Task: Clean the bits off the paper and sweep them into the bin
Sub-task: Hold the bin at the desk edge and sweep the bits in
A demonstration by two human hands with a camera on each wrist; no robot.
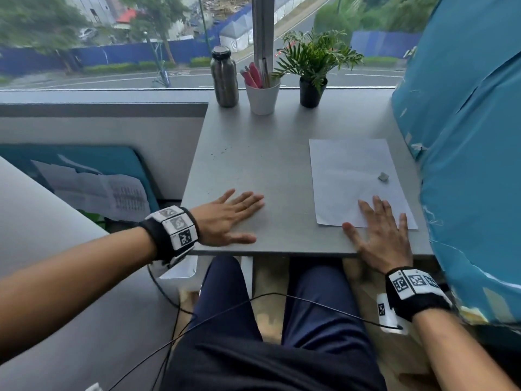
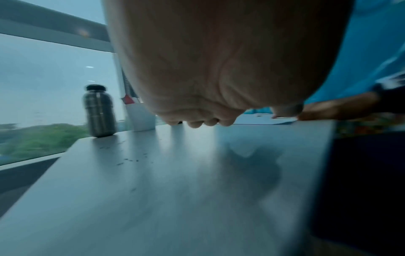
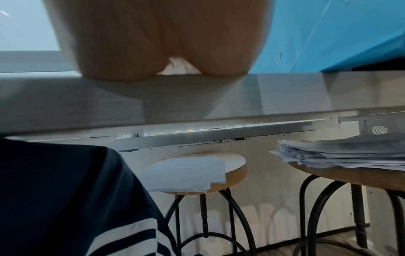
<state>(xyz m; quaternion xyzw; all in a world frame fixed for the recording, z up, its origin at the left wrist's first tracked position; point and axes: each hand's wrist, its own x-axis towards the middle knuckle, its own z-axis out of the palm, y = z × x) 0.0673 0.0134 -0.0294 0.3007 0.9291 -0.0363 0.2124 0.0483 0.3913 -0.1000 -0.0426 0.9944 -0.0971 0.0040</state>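
Soft overcast daylight from the window (image 1: 112, 52) ahead, head view sharp centrally with bowed edges, left wrist view motion-blurred and bluish with faint shadow on table (image 2: 197, 190), right wrist view dimmer.

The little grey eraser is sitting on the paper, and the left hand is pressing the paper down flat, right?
Not quite. The little grey eraser does sit on the paper, but the right hand is the one lying flat on the paper's near edge. The left hand rests flat on the bare table, apart from the paper. The head view shows this.
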